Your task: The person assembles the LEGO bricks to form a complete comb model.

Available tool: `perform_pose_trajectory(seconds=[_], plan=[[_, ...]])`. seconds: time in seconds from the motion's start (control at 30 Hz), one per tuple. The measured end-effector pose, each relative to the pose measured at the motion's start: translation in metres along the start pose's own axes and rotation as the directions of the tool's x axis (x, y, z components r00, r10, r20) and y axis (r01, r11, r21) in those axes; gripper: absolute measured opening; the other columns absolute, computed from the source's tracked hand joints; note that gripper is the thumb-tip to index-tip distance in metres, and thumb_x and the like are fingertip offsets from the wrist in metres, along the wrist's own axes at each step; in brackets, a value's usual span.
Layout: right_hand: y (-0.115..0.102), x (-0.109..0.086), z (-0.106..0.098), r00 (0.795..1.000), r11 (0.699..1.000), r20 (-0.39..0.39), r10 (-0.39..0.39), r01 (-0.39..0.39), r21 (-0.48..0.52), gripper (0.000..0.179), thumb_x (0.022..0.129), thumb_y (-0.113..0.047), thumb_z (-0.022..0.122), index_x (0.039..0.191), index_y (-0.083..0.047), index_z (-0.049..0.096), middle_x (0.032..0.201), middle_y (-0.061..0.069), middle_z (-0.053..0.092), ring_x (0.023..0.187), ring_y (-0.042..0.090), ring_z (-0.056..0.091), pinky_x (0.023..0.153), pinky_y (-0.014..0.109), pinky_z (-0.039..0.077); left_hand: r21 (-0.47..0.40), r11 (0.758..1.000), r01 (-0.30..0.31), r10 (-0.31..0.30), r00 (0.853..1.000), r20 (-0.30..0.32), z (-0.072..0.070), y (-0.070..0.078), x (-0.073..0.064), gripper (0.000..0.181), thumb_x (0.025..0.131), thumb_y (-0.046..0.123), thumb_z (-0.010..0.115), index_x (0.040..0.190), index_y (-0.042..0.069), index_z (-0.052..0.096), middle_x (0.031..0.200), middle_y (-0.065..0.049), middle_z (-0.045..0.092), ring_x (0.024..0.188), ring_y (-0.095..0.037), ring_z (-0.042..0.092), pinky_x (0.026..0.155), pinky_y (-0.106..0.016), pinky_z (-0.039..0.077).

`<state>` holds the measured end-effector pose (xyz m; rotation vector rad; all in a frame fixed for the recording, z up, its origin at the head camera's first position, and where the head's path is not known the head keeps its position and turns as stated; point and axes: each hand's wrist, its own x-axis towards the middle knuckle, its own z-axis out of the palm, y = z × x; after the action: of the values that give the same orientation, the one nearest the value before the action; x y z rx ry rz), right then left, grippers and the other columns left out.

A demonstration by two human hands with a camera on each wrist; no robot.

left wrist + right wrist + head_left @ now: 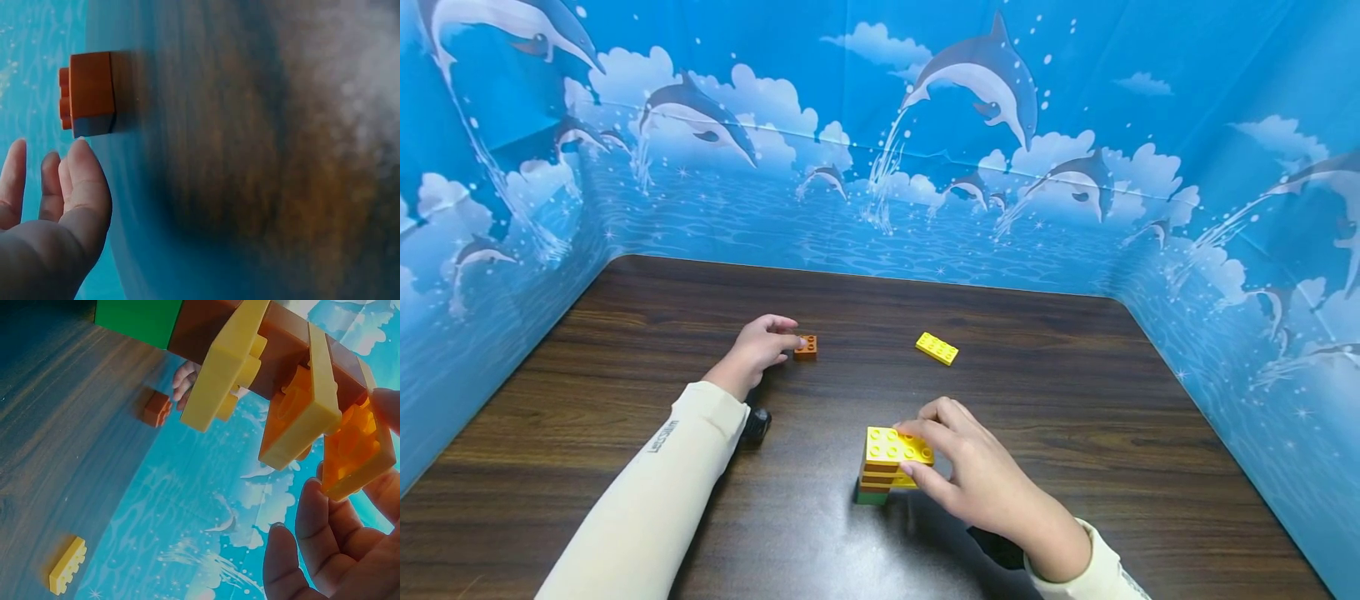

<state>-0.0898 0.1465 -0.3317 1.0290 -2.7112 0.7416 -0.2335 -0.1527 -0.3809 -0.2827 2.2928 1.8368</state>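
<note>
A tower of toy building bricks [874, 479] stands upright near the front middle of the table. Green [139, 320] forms its base, with brown bricks [284, 353] and yellow plates [219, 372] alternating above. The yellow plates stick out to one side in the right wrist view. My right hand [981, 467] pinches the topmost yellow plate [359, 456] by its overhanging end. Farther back on the left, my left hand [760, 350] reaches to an orange-brown brick [807, 348], fingers spread. In the left wrist view, fingertips sit just beside that brick [92, 90], not curled round it.
A loose yellow plate [937, 348] lies studs up at the back, right of the orange-brown brick. The dark wooden table [820, 433] meets a blue dolphin-print curtain [865, 167] along its back and sides.
</note>
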Motion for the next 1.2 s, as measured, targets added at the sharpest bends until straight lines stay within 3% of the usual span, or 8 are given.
perform_pose_trajectory(seconds=[0.33, 0.7, 1.03, 1.2], plan=[[-0.001, 0.000, 0.000, 1.000, 1.000, 0.011, 0.005, -0.005, -0.007, 0.035, 0.084, -0.026, 0.074, 0.117, -0.015, 0.067, 0.107, -0.007, 0.051, 0.096, 0.008, 0.046, 0.077, 0.028, 0.047, 0.055, 0.998, 0.024, -0.026, 0.999, 0.041, -0.002, -0.005, 0.009, 0.052, 0.093, 0.005, 0.057, 0.141, -0.002, 0.039, 0.145, -0.022, 0.036, 0.133, -0.036, 0.038, 0.105, -0.046, 0.038], [0.000, 0.001, 0.000, 1.000, 1.000, 0.015, 0.001, -0.001, -0.009, 0.033, 0.086, -0.024, 0.072, 0.117, -0.015, 0.067, 0.107, -0.006, 0.052, 0.095, 0.009, 0.046, 0.075, 0.027, 0.046, 0.206, 0.978, 0.007, -0.019, 0.998, 0.058, 0.001, 0.000, 0.015, 0.052, 0.089, -0.001, 0.061, 0.138, -0.003, 0.044, 0.142, -0.024, 0.036, 0.128, -0.037, 0.040, 0.102, -0.047, 0.041], [-0.001, 0.001, -0.001, 1.000, 1.000, 0.009, -0.011, 0.011, -0.017, 0.034, 0.086, -0.025, 0.073, 0.117, -0.014, 0.067, 0.107, -0.005, 0.052, 0.095, 0.009, 0.046, 0.075, 0.027, 0.047, 0.284, 0.959, 0.002, -0.014, 0.999, 0.042, 0.006, 0.000, 0.017, 0.051, 0.084, -0.006, 0.064, 0.132, -0.003, 0.049, 0.137, -0.024, 0.044, 0.118, -0.036, 0.048, 0.094, -0.045, 0.044], [-0.001, 0.001, -0.001, 1.000, 1.000, 0.010, -0.009, 0.010, -0.020, 0.034, 0.086, -0.025, 0.073, 0.117, -0.014, 0.067, 0.107, -0.006, 0.052, 0.095, 0.008, 0.046, 0.076, 0.028, 0.047, 0.303, 0.953, -0.006, -0.003, 1.000, 0.027, 0.009, -0.001, 0.019, 0.049, 0.084, -0.008, 0.064, 0.130, -0.004, 0.050, 0.135, -0.024, 0.045, 0.119, -0.036, 0.047, 0.097, -0.046, 0.042]])
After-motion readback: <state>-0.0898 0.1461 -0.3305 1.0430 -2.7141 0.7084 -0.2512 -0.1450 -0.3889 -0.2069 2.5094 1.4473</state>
